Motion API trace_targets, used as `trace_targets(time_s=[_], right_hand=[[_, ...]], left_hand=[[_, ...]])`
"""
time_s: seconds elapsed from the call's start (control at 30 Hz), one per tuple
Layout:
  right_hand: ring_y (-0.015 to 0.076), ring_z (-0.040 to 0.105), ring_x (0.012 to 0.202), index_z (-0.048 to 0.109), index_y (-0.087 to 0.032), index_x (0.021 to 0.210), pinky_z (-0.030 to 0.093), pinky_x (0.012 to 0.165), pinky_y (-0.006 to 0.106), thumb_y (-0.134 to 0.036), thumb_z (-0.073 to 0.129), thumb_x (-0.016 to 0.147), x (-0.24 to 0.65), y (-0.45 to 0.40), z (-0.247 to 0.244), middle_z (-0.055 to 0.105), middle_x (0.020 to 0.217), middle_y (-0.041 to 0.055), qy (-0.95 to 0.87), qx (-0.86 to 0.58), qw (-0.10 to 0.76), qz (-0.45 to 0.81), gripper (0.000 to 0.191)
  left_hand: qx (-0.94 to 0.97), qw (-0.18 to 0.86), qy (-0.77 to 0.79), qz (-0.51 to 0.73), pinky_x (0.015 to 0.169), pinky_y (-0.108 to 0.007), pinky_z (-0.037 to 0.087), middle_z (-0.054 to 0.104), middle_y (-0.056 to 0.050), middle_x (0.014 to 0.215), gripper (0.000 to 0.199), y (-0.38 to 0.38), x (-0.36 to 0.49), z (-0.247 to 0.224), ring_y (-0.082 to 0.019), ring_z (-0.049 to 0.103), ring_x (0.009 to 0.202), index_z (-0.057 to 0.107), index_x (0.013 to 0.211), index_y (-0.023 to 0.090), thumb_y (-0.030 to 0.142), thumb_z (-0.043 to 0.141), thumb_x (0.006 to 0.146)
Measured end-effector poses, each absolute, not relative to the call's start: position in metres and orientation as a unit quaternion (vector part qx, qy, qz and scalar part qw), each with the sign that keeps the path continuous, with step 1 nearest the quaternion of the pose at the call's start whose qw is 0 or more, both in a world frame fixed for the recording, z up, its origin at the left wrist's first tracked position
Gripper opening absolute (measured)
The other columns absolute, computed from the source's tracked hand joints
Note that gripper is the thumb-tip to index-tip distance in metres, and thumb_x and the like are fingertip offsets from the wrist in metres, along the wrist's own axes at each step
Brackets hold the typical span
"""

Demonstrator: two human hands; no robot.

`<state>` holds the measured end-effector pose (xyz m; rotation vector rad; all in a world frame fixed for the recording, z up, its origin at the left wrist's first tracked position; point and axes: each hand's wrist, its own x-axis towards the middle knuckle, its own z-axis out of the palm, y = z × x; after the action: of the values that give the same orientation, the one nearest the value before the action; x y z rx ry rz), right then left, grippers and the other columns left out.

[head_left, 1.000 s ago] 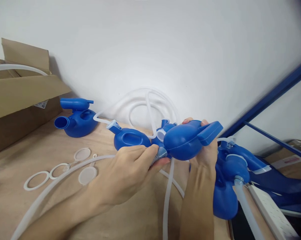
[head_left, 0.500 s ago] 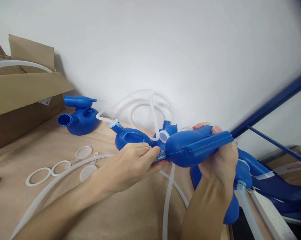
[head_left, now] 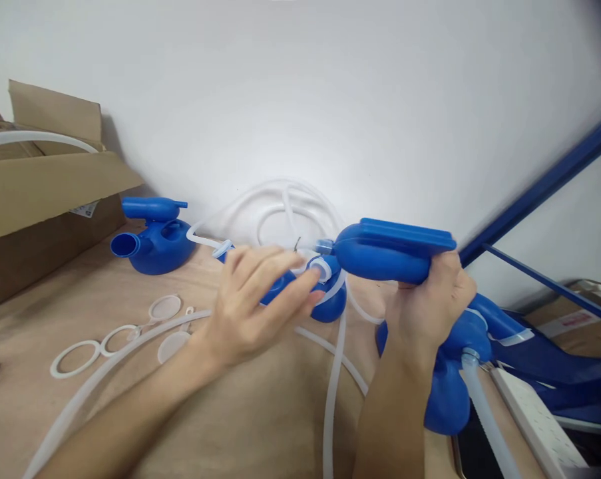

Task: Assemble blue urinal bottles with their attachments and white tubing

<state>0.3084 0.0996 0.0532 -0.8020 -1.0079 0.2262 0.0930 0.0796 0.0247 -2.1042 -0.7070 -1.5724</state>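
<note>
A white tube (head_left: pixel 88 389) runs nearest, along my left forearm (head_left: pixel 145 419) and behind my left hand (head_left: pixel 247 306), whose fingers are spread apart. My right hand (head_left: pixel 437 286) clamps the blue bottle (head_left: pixel 387 256) above the desk's (head_left: pixel 260 426) right half, towards its back edge. Held one-handed, the bottle could twist or slip; if the tube joins its spout (head_left: pixel 325 246), a tug could loosen it, though blur on my feed hides that joint. It looks smooth, rounded below, flat-barred on top.

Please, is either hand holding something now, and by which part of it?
The right hand holds a blue vessel by the end opposite its pale connector. The left hand is blurred; whether it holds anything is unclear.
</note>
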Motion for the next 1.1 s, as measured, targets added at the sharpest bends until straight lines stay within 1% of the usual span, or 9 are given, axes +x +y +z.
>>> trace_targets(time_s=[0.1, 0.2, 0.3, 0.37, 0.47, 0.6, 0.83, 0.97, 1.1], right_hand=[[0.0219, 0.064, 0.081, 0.062, -0.026, 0.07, 0.057, 0.064, 0.033, -0.049, 0.069, 0.089, 0.318, 0.107, 0.054, 0.056, 0.07, 0.0, -0.386, -0.323, 0.854, 0.129, 0.031], [0.0229, 0.067, 0.083, 0.065, -0.026, 0.074, 0.058, 0.061, 0.032, -0.05, 0.068, 0.089, 0.321, 0.104, 0.058, 0.059, 0.071, 0.0008, -0.37, -0.329, 0.858, 0.139, 0.029], [0.0219, 0.069, 0.086, 0.068, -0.024, 0.074, 0.061, 0.066, 0.032, -0.048, 0.071, 0.088, 0.318, 0.099, 0.06, 0.063, 0.075, 0.0005, -0.359, -0.34, 0.858, 0.137, 0.027], [0.0211, 0.069, 0.086, 0.068, -0.025, 0.073, 0.062, 0.071, 0.032, -0.047, 0.071, 0.089, 0.314, 0.097, 0.059, 0.063, 0.074, -0.0001, -0.379, -0.338, 0.85, 0.139, 0.027], [0.0205, 0.068, 0.083, 0.066, -0.026, 0.07, 0.061, 0.071, 0.031, -0.047, 0.069, 0.092, 0.307, 0.097, 0.055, 0.059, 0.069, -0.001, -0.407, -0.322, 0.841, 0.15, 0.03], [0.0191, 0.067, 0.084, 0.07, -0.025, 0.077, 0.058, 0.071, 0.03, -0.045, 0.069, 0.092, 0.297, 0.096, 0.052, 0.064, 0.078, -0.0007, -0.414, -0.323, 0.833, 0.173, 0.024], [0.0194, 0.067, 0.086, 0.072, -0.021, 0.08, 0.056, 0.074, 0.031, -0.045, 0.07, 0.091, 0.29, 0.089, 0.056, 0.067, 0.081, 0.0002, -0.404, -0.326, 0.836, 0.178, 0.026], [0.0189, 0.066, 0.087, 0.076, -0.02, 0.082, 0.056, 0.077, 0.031, -0.042, 0.07, 0.09, 0.29, 0.089, 0.057, 0.07, 0.086, 0.0022, -0.399, -0.317, 0.84, 0.185, 0.024], [0.0193, 0.067, 0.092, 0.076, -0.021, 0.087, 0.056, 0.081, 0.031, -0.048, 0.068, 0.092, 0.289, 0.092, 0.056, 0.07, 0.088, 0.0009, -0.419, -0.335, 0.828, 0.167, 0.028]], left_hand=[[-0.782, -0.016, -0.299, -0.547, 0.069, -0.03, 0.053, 0.075, -0.003, 0.084, 0.014, 0.08, 0.103, 0.016, -0.018, 0.07, 0.074, 0.067, 0.11, 0.02, 0.03, 0.063, 0.1], [-0.739, -0.273, -0.359, -0.5, 0.072, -0.03, 0.058, 0.076, -0.011, 0.11, 0.041, 0.094, 0.11, 0.006, -0.021, 0.074, 0.09, 0.058, 0.131, 0.018, 0.047, 0.055, 0.103], [-0.698, -0.395, -0.311, -0.509, 0.078, -0.033, 0.061, 0.068, -0.015, 0.134, 0.05, 0.106, 0.111, 0.002, -0.023, 0.072, 0.104, 0.052, 0.138, 0.018, 0.054, 0.048, 0.104], [-0.69, -0.412, -0.289, -0.52, 0.077, -0.031, 0.062, 0.067, -0.014, 0.134, 0.047, 0.107, 0.11, 0.003, -0.023, 0.071, 0.105, 0.057, 0.132, 0.018, 0.054, 0.047, 0.105], [-0.688, -0.4, -0.281, -0.537, 0.072, -0.028, 0.061, 0.072, -0.012, 0.119, 0.041, 0.103, 0.109, 0.005, -0.021, 0.072, 0.096, 0.064, 0.121, 0.017, 0.051, 0.048, 0.105], [-0.658, -0.4, -0.304, -0.56, 0.065, -0.029, 0.06, 0.073, -0.011, 0.106, 0.041, 0.103, 0.11, 0.001, -0.021, 0.071, 0.085, 0.066, 0.108, 0.014, 0.052, 0.052, 0.102], [-0.662, -0.405, -0.223, -0.59, 0.062, -0.028, 0.057, 0.068, -0.011, 0.117, 0.052, 0.117, 0.105, -0.016, -0.02, 0.071, 0.083, 0.06, 0.126, 0.018, 0.06, 0.055, 0.096], [-0.682, -0.366, -0.239, -0.587, 0.059, -0.029, 0.052, 0.073, -0.01, 0.099, 0.047, 0.117, 0.103, -0.016, -0.018, 0.066, 0.071, 0.066, 0.106, 0.017, 0.058, 0.044, 0.103], [-0.704, -0.322, -0.236, -0.588, 0.059, -0.029, 0.049, 0.07, -0.006, 0.083, 0.045, 0.115, 0.101, -0.012, -0.016, 0.061, 0.064, 0.059, 0.085, 0.018, 0.051, 0.038, 0.108]])
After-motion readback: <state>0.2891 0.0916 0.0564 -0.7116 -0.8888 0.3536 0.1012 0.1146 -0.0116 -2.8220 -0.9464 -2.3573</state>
